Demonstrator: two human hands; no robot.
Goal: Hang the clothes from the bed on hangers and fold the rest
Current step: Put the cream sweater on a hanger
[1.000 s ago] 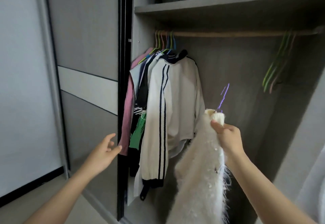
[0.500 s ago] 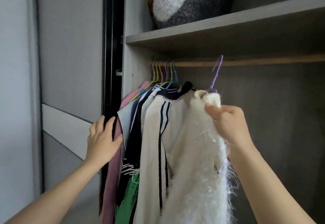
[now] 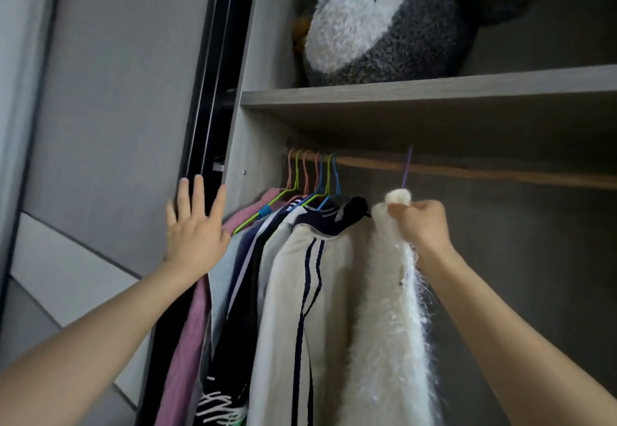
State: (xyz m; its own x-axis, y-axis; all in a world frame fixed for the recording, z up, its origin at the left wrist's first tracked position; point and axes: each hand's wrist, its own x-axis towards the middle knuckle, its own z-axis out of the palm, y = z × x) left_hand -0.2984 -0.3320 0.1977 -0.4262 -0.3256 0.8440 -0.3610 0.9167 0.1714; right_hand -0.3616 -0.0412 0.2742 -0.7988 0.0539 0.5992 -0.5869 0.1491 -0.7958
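Right hand (image 3: 421, 225) is gripping the neck of a fluffy white sweater (image 3: 384, 308) at center frame, its purple hanger (image 3: 406, 171) hooking the wooden rail (image 3: 467, 171) (hook partly hidden). Left hand (image 3: 195, 228), fingers spread, is pressing flat on the wardrobe door edge (image 3: 213, 91) at left, beside the hanging clothes (image 3: 283, 292).

- A big grey plush toy (image 3: 410, 18) with a fluffy white patch sits on the shelf at 12 o'clock.
- The grey wooden shelf (image 3: 434, 90) spans from centre to 3 o'clock.
- A black sliding-door frame (image 3: 213, 68) runs upright at 10 o'clock.
- A grey door panel (image 3: 117, 74) fills 9 o'clock.
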